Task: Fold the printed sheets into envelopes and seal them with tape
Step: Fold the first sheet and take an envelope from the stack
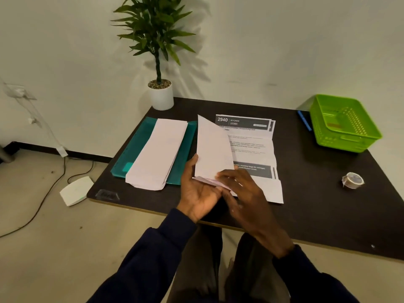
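Observation:
I hold a white folded sheet (213,149) upright over the dark table's (317,204) front middle. My left hand (196,191) grips its lower left edge with the thumb along the side. My right hand (242,193) pinches the folded bottom of the same sheet. Behind it lies a stack of printed sheets (255,149) headed "2940 KITCHEN", with creases across it. A pile of white envelopes (157,154) rests on a teal folder (135,147) to the left. A roll of clear tape (352,180) sits at the right.
A green plastic basket (343,123) stands at the back right with a blue pen (304,120) beside it. A potted plant (160,92) is at the table's back left corner. Cables and a white device (75,190) lie on the floor to the left.

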